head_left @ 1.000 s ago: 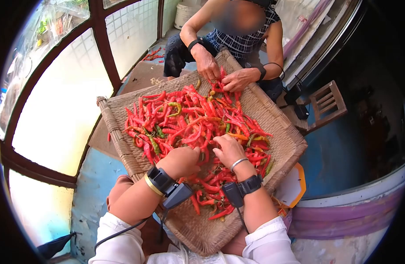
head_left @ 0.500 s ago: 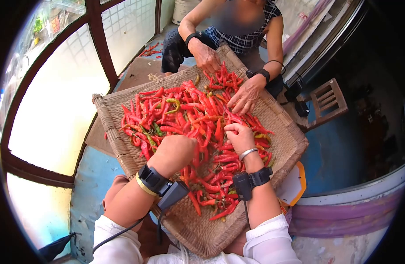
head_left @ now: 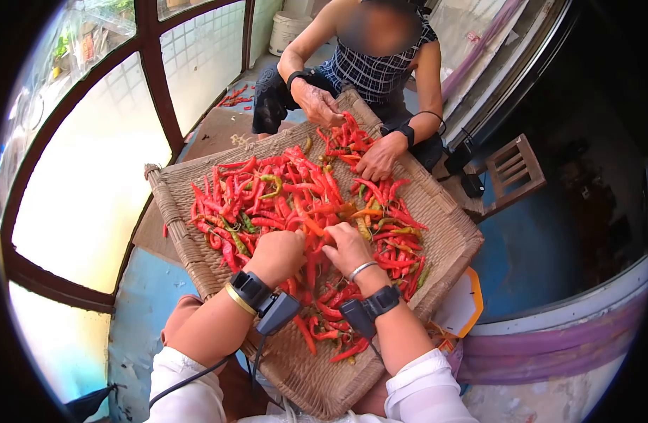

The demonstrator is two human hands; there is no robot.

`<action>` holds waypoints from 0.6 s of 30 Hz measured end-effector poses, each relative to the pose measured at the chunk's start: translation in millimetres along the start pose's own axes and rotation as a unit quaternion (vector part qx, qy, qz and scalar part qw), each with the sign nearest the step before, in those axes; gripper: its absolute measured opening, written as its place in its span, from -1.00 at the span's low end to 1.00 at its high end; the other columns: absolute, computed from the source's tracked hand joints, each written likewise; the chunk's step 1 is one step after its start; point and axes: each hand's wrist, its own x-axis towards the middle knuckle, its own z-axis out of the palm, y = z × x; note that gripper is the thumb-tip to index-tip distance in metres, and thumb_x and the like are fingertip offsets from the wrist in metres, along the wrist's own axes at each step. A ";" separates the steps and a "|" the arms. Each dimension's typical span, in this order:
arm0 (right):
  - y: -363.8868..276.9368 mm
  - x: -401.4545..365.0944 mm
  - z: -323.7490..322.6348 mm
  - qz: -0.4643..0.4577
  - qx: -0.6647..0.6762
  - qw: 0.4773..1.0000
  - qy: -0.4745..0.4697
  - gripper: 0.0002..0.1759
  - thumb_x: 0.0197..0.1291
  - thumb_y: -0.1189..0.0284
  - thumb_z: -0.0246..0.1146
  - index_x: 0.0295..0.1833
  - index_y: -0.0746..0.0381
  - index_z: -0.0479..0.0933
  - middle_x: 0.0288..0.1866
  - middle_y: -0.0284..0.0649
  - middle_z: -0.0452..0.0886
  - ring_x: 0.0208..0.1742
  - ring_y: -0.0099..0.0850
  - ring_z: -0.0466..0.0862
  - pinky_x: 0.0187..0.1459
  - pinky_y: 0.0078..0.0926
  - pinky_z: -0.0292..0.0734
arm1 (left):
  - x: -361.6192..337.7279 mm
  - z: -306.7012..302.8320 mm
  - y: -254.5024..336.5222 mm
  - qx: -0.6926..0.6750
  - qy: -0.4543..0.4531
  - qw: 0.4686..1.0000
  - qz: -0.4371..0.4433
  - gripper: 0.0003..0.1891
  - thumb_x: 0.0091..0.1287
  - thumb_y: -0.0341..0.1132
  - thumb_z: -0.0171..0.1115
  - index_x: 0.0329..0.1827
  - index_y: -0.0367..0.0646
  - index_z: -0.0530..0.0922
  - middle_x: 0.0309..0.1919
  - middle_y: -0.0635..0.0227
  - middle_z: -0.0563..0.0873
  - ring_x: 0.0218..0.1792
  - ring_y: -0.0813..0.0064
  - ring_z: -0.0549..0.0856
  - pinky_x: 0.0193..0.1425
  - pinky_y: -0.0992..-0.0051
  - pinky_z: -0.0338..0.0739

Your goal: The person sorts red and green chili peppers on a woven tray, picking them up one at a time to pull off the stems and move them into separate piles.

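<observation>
Many red chili peppers [head_left: 260,194], a few green or orange, lie heaped on a square woven tray [head_left: 443,233]. My left hand [head_left: 280,255] is closed low over the middle of the heap; what its fingers hold is hidden. Beside it on the right, my right hand [head_left: 346,247] has its fingers bent together at an orange-red pepper [head_left: 315,227]; whether it grips this pepper is unclear. Across the tray, a person's hand [head_left: 320,104] pinches at red peppers [head_left: 348,130], and their other hand [head_left: 381,156] rests on the pile's edge.
The person [head_left: 369,70] sits at the tray's far side. A small wooden chair [head_left: 515,169] stands at the right. Framed window panes [head_left: 70,183] line the left. A white bucket [head_left: 288,32] and a few loose peppers [head_left: 233,97] are on the floor behind.
My right hand has moved left and down, closer to my left hand. The other person's right-side hand has drawn back toward the far edge, and their other hand has lifted slightly.
</observation>
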 end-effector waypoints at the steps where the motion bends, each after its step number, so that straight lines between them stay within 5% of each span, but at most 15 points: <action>1: -1.5 0.7 1.6 0.003 -0.033 0.999 -0.033 -0.67 -0.04 0.38 0.33 -0.13 0.21 0.48 -0.18 -0.09 0.51 -0.09 -0.07 0.53 -0.07 -0.18 0.47 | -1.0 1.9 2.3 -0.014 -0.012 1.000 0.005 -0.68 0.03 -0.20 0.29 -0.30 -0.26 0.47 -0.52 0.10 0.63 -0.39 0.09 0.65 -0.33 0.19 0.54; 5: -2.4 2.8 -14.4 0.019 -0.051 0.998 -0.021 -0.75 -0.05 0.37 0.33 -0.26 0.21 0.48 -0.23 -0.10 0.52 -0.17 -0.11 0.56 -0.14 -0.20 0.49 | -1.2 4.2 3.6 0.007 -0.015 1.000 -0.013 -0.76 0.02 -0.25 0.24 -0.36 -0.24 0.51 -0.51 0.09 0.63 -0.40 0.10 0.66 -0.33 0.20 0.55; 7: 1.6 4.9 -30.3 0.020 0.060 0.996 0.069 -0.82 -0.04 0.45 0.30 -0.29 0.23 0.51 -0.28 -0.09 0.51 -0.23 -0.13 0.57 -0.18 -0.20 0.49 | -0.1 9.2 -1.4 0.009 -0.002 1.000 -0.005 -0.79 0.02 -0.26 0.22 -0.40 -0.23 0.54 -0.51 0.11 0.63 -0.41 0.11 0.66 -0.34 0.19 0.55; 8: -1.5 2.4 -45.9 0.004 0.144 0.969 0.201 -0.84 -0.04 0.56 0.26 -0.27 0.25 0.53 -0.30 -0.10 0.52 -0.23 -0.13 0.57 -0.18 -0.20 0.49 | 0.4 12.6 -4.2 0.011 0.006 1.000 0.004 -0.80 0.03 -0.26 0.21 -0.41 -0.23 0.54 -0.50 0.11 0.64 -0.41 0.11 0.66 -0.34 0.19 0.55; 11: 10.8 6.0 -59.3 -0.035 -0.019 0.944 0.328 -0.70 -0.07 0.61 0.25 -0.13 0.24 0.53 -0.24 -0.11 0.53 -0.21 -0.14 0.57 -0.15 -0.24 0.49 | -0.5 10.6 -2.9 0.020 0.015 0.999 0.021 -0.84 0.07 -0.30 0.17 -0.42 -0.23 0.56 -0.50 0.12 0.65 -0.41 0.13 0.67 -0.35 0.21 0.56; 15: 17.5 -3.3 -47.7 0.016 -0.114 0.933 0.342 -0.67 -0.04 0.53 0.27 -0.07 0.24 0.53 -0.25 -0.10 0.54 -0.19 -0.15 0.58 -0.15 -0.26 0.48 | -5.0 -11.3 8.3 -0.048 0.068 0.997 -0.006 -0.82 0.11 -0.25 0.20 -0.41 -0.20 0.56 -0.56 0.10 0.62 -0.45 0.06 0.64 -0.39 0.19 0.51; 17: -4.2 -11.4 -47.4 0.031 0.093 0.992 0.084 -0.66 0.02 0.41 0.28 -0.05 0.27 0.52 -0.28 -0.09 0.55 -0.21 -0.15 0.60 -0.17 -0.29 0.49 | -6.2 -20.1 9.1 -0.125 0.112 0.986 0.003 -0.81 0.12 -0.26 0.23 -0.41 -0.22 0.56 -0.59 0.13 0.62 -0.50 0.14 0.64 -0.43 0.25 0.50; 18: -16.2 -14.7 -44.6 0.001 0.134 0.989 0.054 -0.66 0.07 0.40 0.25 -0.02 0.30 0.50 -0.30 -0.14 0.58 -0.25 -0.24 0.61 -0.19 -0.40 0.51 | -5.6 -22.7 8.9 -0.199 0.154 0.968 0.013 -0.81 0.13 -0.27 0.26 -0.40 -0.23 0.56 -0.62 0.16 0.61 -0.54 0.22 0.64 -0.46 0.31 0.48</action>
